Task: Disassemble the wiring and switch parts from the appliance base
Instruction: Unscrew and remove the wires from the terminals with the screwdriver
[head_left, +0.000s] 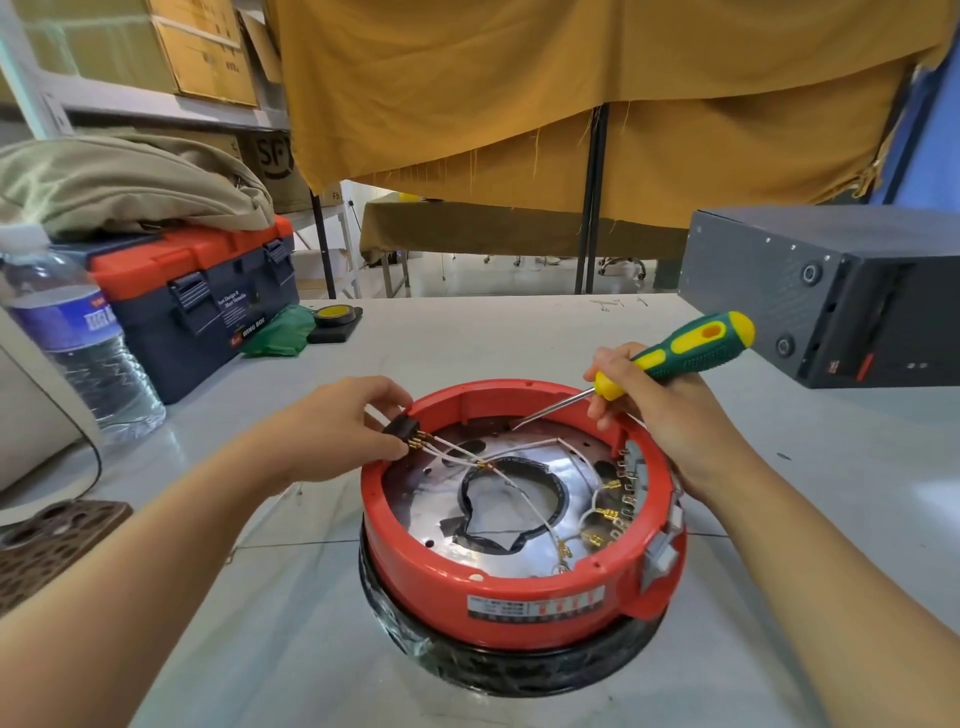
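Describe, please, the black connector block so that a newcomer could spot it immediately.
Start at the red appliance base mid-table. At its far-left rim, the left hand pinches the black connector block. Unlike the brass terminals along the right wall, it is dark plastic with brass pins feeding white wires.

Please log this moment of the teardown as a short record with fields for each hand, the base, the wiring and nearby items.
left hand: left hand pinches a black connector block at the base's far-left rim
right hand: right hand grips a green and yellow screwdriver, tip inside the far rim
base: red appliance base, open side up, on the table
wiring: white wires run from the block across the metal plate
nearby: toolbox, water bottle
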